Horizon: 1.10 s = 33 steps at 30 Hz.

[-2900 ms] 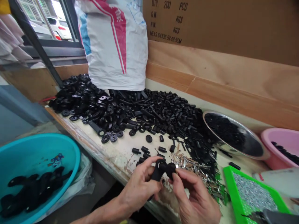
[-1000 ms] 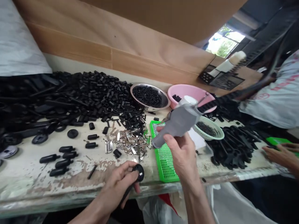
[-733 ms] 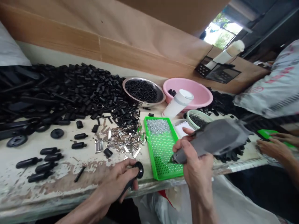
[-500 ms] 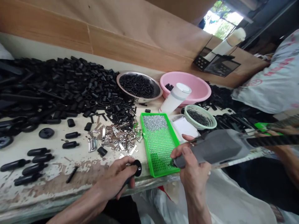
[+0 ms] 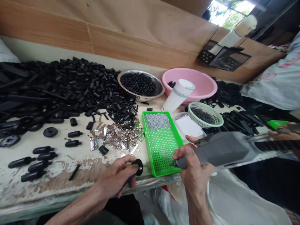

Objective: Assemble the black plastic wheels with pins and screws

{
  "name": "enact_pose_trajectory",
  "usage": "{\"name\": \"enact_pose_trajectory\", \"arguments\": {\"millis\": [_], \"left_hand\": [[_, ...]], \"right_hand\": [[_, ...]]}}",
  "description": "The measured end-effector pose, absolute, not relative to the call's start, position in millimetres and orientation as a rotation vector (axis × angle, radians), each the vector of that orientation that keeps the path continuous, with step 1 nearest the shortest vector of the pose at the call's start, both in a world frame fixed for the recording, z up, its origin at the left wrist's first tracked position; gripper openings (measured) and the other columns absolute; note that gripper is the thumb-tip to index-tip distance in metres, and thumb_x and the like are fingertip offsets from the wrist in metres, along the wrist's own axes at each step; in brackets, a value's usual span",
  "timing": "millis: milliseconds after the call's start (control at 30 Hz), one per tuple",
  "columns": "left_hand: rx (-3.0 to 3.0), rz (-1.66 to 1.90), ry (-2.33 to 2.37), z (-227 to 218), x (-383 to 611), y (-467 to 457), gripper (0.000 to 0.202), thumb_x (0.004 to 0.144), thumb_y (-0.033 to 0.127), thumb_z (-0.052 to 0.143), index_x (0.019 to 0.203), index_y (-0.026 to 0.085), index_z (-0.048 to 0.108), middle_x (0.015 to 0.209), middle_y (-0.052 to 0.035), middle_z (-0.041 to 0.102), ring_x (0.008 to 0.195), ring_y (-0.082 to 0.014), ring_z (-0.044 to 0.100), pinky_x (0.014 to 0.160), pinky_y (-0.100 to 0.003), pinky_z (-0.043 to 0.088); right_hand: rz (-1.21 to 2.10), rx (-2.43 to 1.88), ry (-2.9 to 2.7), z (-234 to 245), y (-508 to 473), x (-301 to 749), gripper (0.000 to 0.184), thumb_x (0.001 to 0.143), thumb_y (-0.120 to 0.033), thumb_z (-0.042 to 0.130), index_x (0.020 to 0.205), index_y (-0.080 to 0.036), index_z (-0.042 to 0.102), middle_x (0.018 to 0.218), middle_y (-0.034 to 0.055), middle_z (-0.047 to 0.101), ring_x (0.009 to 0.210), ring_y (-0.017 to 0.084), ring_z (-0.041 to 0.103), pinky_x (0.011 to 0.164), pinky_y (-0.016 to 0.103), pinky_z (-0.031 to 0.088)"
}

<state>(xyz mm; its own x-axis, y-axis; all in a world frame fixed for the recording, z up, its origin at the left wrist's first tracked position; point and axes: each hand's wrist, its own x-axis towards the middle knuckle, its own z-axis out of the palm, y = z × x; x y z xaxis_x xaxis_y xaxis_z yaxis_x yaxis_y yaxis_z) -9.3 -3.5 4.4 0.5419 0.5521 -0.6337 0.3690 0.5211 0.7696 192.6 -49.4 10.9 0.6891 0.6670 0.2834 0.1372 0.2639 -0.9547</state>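
L hand (image 5: 114, 178) gripping blk plastic knob part (image 5: 138, 167), R hand (image 5: 194, 165) holding grey elec screwdriver (image 5: 222, 148), tip over green perforated tray (image 5: 150, 140)

The person has two hands: the left hand (image 5: 114, 178) around one black knob (image 5: 138, 167), the right hand (image 5: 193, 167) around one grey power tool (image 5: 222, 149). A co-worker's hand (image 5: 278, 135) makes a third. The worktop (image 5: 58, 184) carries one stainless steel bowl (image 5: 140, 71), one pink plastic basin (image 5: 194, 84), one green perforated tray (image 5: 145, 137), one round mesh basket (image 5: 206, 105), one white tumbler (image 5: 177, 98) and one notepad (image 5: 187, 127). Loose black pieces: six stemmed plugs (image 5: 44, 150), two discs (image 5: 50, 132) — the heaps are too many to count.
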Motion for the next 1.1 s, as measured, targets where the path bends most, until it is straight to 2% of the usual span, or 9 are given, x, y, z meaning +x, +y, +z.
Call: {"name": "enact_pose_trajectory", "arguments": {"millis": [367,500,667,800,1100], "left_hand": [[1.054,0.095,1.025,3.2,-8.6,-0.5,0.040,0.081,0.055,0.051,0.099,0.020,0.053,0.060,0.0050,0.062,0.034,-0.0044,0.035,0.036,-0.018,0.020],[0.997,0.140,1.037,6.5,-8.0,-1.5,0.033,0.082,0.047,0.051,0.100,0.019,0.054,0.058,0.0052,0.061,0.034,-0.0044,0.032,0.036,-0.018,0.020],[0.956,0.158,1.064,8.2,-7.3,-1.9,0.025,0.083,0.039,0.051,0.095,0.017,0.057,0.054,0.0049,0.058,0.033,-0.0044,0.031,0.034,-0.017,0.021],[0.938,0.198,1.028,3.9,-7.7,-2.8,0.026,0.082,0.038,0.052,0.094,0.016,0.058,0.051,0.0056,0.054,0.033,-0.0050,0.031,0.032,-0.017,0.024],[0.935,0.225,0.988,-1.2,-8.6,0.0,0.025,0.082,0.035,0.051,0.097,0.015,0.058,0.052,0.0057,0.053,0.032,-0.0049,0.032,0.030,-0.015,0.024]], "right_hand": [[0.379,-1.284,-0.786,16.6,-50.0,189.5,0.030,0.081,-0.031,0.068,0.105,-0.016,0.057,0.055,-0.0073,0.056,0.047,0.013,0.055,0.055,0.030,0.042],[0.450,-1.180,-0.761,40.4,-44.8,180.9,0.025,0.080,-0.028,0.067,0.101,-0.016,0.060,0.053,-0.0060,0.056,0.045,0.013,0.053,0.050,0.029,0.043],[0.678,-1.008,-0.751,58.0,-26.3,146.5,0.026,0.077,-0.035,0.067,0.098,-0.020,0.062,0.052,-0.0062,0.053,0.043,0.012,0.051,0.043,0.027,0.042],[0.774,-1.014,-0.786,49.8,-16.6,120.7,0.025,0.079,-0.034,0.065,0.101,-0.023,0.059,0.055,-0.0069,0.053,0.047,0.013,0.054,0.049,0.029,0.044],[0.744,-1.071,-0.848,32.6,-15.4,114.1,0.027,0.083,-0.029,0.063,0.108,-0.022,0.056,0.057,-0.0078,0.053,0.049,0.012,0.051,0.053,0.028,0.044]]}}
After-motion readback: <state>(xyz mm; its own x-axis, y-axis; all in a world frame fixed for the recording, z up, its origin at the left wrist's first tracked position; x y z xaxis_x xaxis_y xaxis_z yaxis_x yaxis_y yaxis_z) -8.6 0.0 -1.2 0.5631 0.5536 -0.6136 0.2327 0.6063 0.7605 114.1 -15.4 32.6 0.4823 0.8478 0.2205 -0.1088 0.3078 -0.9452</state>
